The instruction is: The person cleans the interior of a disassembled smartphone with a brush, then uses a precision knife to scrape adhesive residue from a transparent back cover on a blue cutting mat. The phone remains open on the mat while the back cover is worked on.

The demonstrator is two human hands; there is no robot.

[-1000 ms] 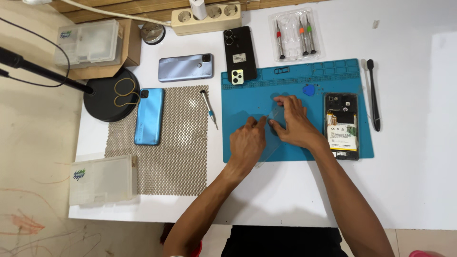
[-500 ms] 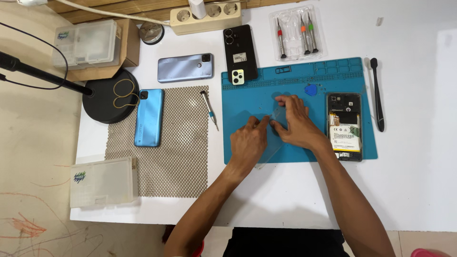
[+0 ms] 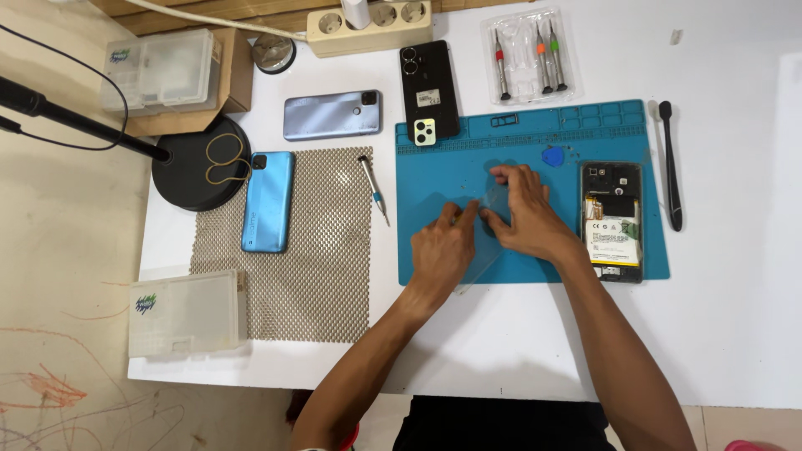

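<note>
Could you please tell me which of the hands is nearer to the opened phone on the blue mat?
Right. The right hand lies just beside the opened phone; the left hand is farther away, beyond it.

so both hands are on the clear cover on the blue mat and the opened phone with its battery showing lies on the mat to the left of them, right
Not quite. In the head view the opened phone with its battery showing lies to the right of the hands, at the right end of the blue mat. The rest holds: the left hand and right hand both rest on the clear cover on that mat.
</note>
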